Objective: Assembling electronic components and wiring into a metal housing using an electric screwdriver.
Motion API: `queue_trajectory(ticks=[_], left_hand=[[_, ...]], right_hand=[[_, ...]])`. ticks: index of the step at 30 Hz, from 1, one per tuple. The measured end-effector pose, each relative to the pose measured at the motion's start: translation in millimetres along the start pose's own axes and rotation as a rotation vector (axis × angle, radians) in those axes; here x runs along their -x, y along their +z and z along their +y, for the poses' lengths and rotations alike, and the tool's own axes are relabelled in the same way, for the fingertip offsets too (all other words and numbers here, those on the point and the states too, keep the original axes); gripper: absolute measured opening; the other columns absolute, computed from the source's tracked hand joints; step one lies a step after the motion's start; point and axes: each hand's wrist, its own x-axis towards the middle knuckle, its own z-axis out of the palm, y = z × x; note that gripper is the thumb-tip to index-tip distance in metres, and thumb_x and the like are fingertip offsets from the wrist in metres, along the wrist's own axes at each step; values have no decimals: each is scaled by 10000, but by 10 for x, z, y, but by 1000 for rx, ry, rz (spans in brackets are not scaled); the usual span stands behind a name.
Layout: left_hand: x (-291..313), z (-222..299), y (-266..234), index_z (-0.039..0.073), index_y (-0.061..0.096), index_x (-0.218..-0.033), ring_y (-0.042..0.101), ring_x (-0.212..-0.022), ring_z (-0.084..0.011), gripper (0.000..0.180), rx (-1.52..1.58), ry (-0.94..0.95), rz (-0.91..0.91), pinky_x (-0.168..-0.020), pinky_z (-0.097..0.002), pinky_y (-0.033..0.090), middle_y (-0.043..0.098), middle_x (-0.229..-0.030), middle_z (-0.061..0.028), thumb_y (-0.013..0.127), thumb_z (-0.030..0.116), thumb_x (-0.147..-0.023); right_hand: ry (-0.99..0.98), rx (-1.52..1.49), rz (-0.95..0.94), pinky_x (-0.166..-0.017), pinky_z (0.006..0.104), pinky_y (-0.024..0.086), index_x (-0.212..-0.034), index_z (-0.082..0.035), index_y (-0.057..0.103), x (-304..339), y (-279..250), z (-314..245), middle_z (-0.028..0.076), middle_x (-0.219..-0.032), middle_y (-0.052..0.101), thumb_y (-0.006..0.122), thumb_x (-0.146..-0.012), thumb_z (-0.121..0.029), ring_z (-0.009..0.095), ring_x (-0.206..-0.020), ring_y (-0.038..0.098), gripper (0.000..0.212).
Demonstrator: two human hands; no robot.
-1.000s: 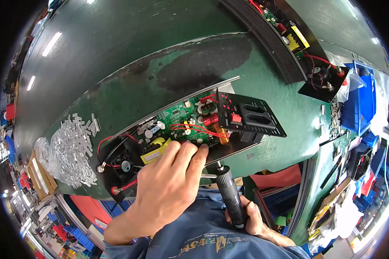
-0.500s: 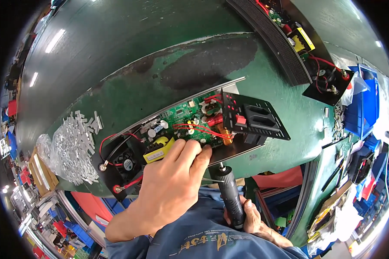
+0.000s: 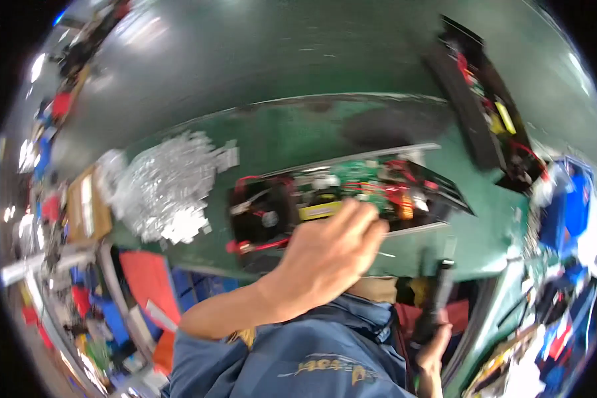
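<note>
Head view: an opened circuit unit [image 3: 359, 184] lies partly under bunched left fingers [image 3: 346, 224], hold unclear; right fingers [image 3: 439, 337] wrap a screwdriver [image 3: 436, 297].

I can read nothing: the gold lettering [image 3: 320, 365] on my shirt [image 3: 272, 358] is blurred, and so is the yellow label [image 3: 318, 211] in the unit [image 3: 262, 215] near the front edge of the counter [image 3: 487, 242].

Open green benchtop [image 3: 292, 132] stretches beyond the uncovered electronic unit [image 3: 359, 174], hemmed by piled silvery pieces [image 3: 166, 182] at left and a second unit [image 3: 472, 116] at far right.
</note>
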Motion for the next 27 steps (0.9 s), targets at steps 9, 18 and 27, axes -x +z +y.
queue_trajectory(ticks=[9, 18, 27], left_hand=[[782, -572, -700, 78, 733, -1004, 673, -704, -181, 137, 100, -371, 619, -614, -303, 537, 711, -887, -74, 781, 96, -878], [1950, -1295, -135, 82, 681, -1162, 703, -926, -260, 315, -75, -989, 830, -799, -351, 566, 607, -1175, -96, 771, 223, -895], [1881, -1481, -127, 77, 626, -1024, 675, -879, -340, 242, -94, -831, 937, -731, -415, 553, 621, -1049, -68, 651, -49, -820]], right_hand=[[-768, 972, 299, -961, 372, 487, -1420, 34, 516, -419, 41, -1007, 192, -1240, 670, 651, -971, -203, 296, -1083, 637, 525], [-1506, 987, 541, -725, 397, 567, -1179, 16, 627, -489, 467, -1434, 189, -1060, 645, 740, -956, -206, 291, -835, 660, 334], [-1506, 713, 121, -783, 374, 565, -1244, -25, 638, -374, 958, -1419, 155, -1073, 676, 670, -1009, -173, 253, -916, 677, 280]])
